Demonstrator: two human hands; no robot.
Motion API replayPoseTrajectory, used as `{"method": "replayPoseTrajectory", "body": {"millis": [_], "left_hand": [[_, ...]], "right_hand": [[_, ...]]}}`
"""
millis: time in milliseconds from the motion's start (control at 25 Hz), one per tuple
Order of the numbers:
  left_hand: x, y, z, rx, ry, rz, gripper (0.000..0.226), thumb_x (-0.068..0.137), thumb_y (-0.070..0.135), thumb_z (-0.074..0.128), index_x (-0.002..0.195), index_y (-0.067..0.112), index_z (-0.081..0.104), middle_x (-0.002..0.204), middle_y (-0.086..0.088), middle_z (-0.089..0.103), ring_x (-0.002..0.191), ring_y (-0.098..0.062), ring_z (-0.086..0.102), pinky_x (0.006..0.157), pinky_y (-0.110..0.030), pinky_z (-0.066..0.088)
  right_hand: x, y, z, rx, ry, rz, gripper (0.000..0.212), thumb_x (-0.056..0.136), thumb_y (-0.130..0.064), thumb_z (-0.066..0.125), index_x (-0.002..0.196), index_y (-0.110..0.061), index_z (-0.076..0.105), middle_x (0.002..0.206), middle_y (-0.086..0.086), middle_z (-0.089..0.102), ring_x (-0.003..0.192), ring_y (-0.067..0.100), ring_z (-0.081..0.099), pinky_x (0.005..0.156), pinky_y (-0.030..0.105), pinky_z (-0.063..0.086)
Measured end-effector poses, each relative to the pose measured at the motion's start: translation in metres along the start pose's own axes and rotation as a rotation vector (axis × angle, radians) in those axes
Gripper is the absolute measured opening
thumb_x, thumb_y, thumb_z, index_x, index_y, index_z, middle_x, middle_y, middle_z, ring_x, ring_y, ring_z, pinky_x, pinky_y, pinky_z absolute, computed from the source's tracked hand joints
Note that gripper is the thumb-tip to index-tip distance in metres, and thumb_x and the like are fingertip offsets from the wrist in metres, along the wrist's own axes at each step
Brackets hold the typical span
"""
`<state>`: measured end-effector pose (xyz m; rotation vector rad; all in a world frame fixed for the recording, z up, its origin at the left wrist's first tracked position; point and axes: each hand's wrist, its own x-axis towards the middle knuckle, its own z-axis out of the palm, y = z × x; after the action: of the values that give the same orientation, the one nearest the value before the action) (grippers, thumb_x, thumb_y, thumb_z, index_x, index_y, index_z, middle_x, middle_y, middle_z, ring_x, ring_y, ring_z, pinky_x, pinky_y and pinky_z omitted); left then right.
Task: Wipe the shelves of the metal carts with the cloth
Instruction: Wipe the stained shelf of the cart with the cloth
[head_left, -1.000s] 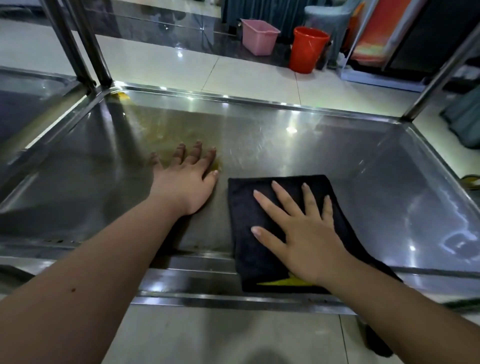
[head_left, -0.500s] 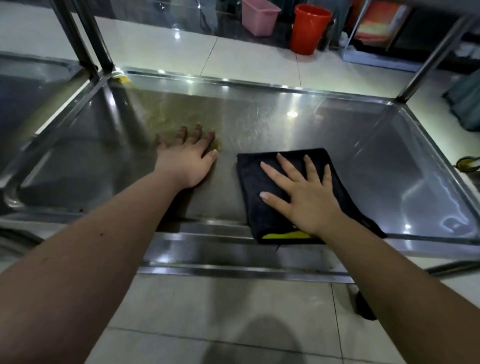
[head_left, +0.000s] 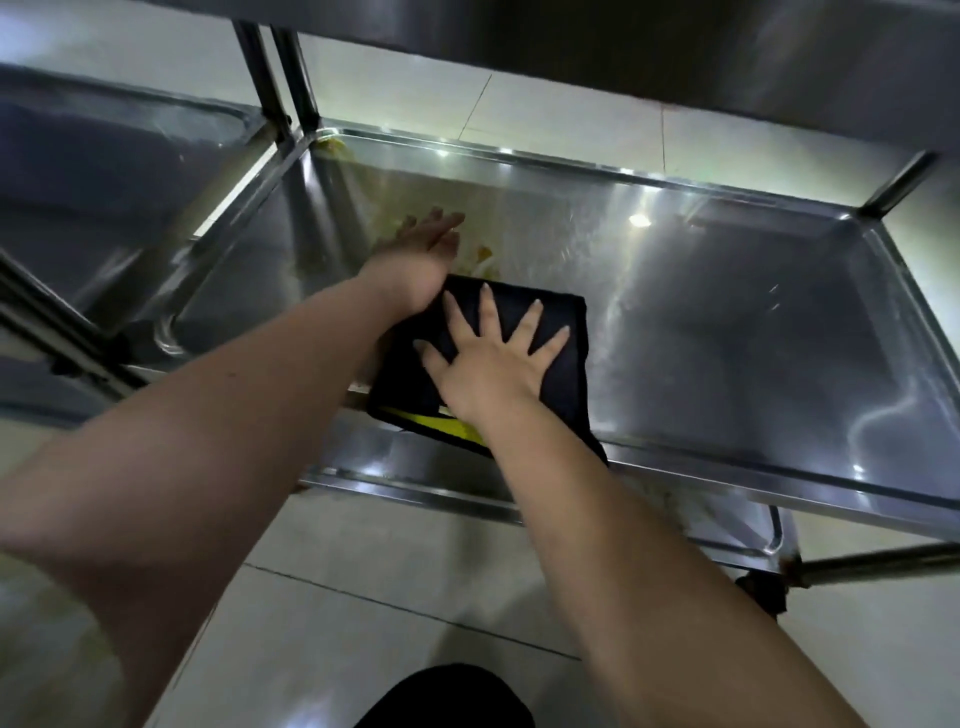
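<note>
Closest to me, the near rim of the cart shelf (head_left: 727, 457) runs across under my forearms, and the back edge of the folded dark cloth (head_left: 566, 379) hangs over it, showing a yellow strip. My right hand (head_left: 488, 364) lies flat on top of the cloth with the fingers spread and straight. It presses down rather than gripping, so the cloth sits on the shelf floor left of the middle, against the near side.

Just past the cloth's far left corner, my left hand (head_left: 421, 249) rests on the bare metal with the fingers straight and released, holding nothing. It seems to be bracing me.

Right beside that hand are yellowish bits and smears (head_left: 485, 257), and a yellow-brown film (head_left: 363, 176) spreads from there into the far left corner. I judge this patch not yet wiped. The right half of the shelf looks shiny, but glare keeps me from saying whether it is clean.

To the far left stands a second cart's shelf (head_left: 130, 171), and the underside of an upper shelf (head_left: 675, 52) crosses overhead. The cloth touches neither, so I take the job to be in its early part, with this dirty corner next.
</note>
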<state>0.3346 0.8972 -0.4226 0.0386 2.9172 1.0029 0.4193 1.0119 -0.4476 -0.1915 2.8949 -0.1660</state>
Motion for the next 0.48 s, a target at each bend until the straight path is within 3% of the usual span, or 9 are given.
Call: {"method": "replayPoseTrajectory", "body": {"millis": [80,200,320,480], "left_hand": [[-0.023,0.012,0.002,0.078,-0.01,0.05,0.047,0.105,0.034,0.034,0.151,0.029,0.031,0.162,-0.002,0.018,0.149,-0.026,0.011,0.12,-0.039,0.01],[-0.069,0.036,0.044,0.318,-0.086,0.13,0.059,0.1,0.049,0.036,0.154,0.033,0.019,0.163,-0.001,0.012,0.15,-0.03,0.003,0.12,-0.051,0.001],[-0.09,0.041,0.075,0.509,-0.145,0.023,0.068,0.09,0.075,0.015,0.151,0.05,-0.002,0.162,0.011,-0.014,0.146,-0.037,-0.021,0.107,-0.069,-0.016],[-0.045,0.01,0.054,0.551,-0.079,-0.038,0.073,0.08,0.086,0.01,0.147,0.058,-0.003,0.162,0.014,-0.011,0.144,-0.041,-0.021,0.099,-0.078,-0.015]], "right_hand": [[0.002,0.035,-0.007,0.065,0.094,0.006,0.06,0.097,-0.062,0.026,0.153,-0.044,0.01,0.163,-0.013,0.001,0.148,0.038,-0.008,0.11,0.067,-0.011],[0.016,0.111,-0.018,0.185,0.249,0.161,0.051,0.102,-0.047,0.032,0.151,-0.035,0.028,0.161,-0.008,0.02,0.148,0.036,0.006,0.117,0.058,0.005],[0.031,0.13,-0.015,0.24,0.208,0.144,0.048,0.104,-0.043,0.028,0.151,-0.034,0.03,0.161,-0.008,0.02,0.149,0.029,0.005,0.118,0.056,0.003],[0.032,0.124,-0.007,0.052,0.16,0.098,0.053,0.1,-0.057,0.017,0.152,-0.044,0.015,0.163,-0.012,0.006,0.149,0.029,-0.002,0.114,0.061,-0.005]]}}
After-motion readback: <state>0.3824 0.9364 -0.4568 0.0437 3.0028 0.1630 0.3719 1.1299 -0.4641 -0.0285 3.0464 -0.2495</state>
